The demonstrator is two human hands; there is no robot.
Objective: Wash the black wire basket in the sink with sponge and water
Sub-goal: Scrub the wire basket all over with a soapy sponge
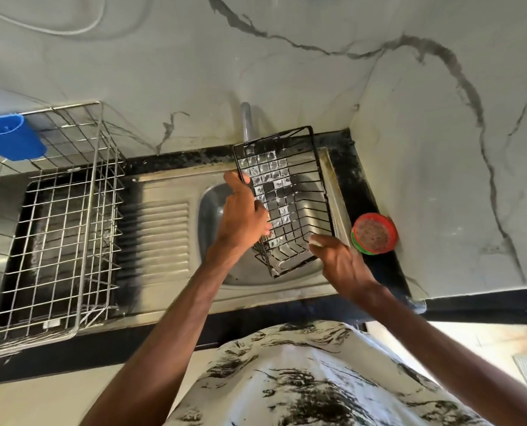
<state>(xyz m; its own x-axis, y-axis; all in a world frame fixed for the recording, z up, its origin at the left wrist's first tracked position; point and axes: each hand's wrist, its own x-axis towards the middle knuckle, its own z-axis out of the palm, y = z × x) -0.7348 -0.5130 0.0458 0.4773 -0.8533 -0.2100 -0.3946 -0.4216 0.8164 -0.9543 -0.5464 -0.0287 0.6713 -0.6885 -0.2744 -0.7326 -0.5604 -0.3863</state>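
Observation:
The black wire basket (290, 192) is tilted on its side above the steel sink bowl (210, 207), with soap film across several of its grid cells. My left hand (243, 216) grips its left rim. My right hand (339, 259) is at the basket's lower right corner, fingers closed around a pale soapy sponge (316, 241) whose tip just shows. The tap (247, 121) rises behind the basket; I cannot see any water running.
A silver wire dish rack (62, 210) stands on the left, with a blue plastic holder (10, 136) on its far corner. The ribbed drainboard (164, 235) lies between rack and bowl. A red and green round tub (374, 233) sits on the black counter edge at right.

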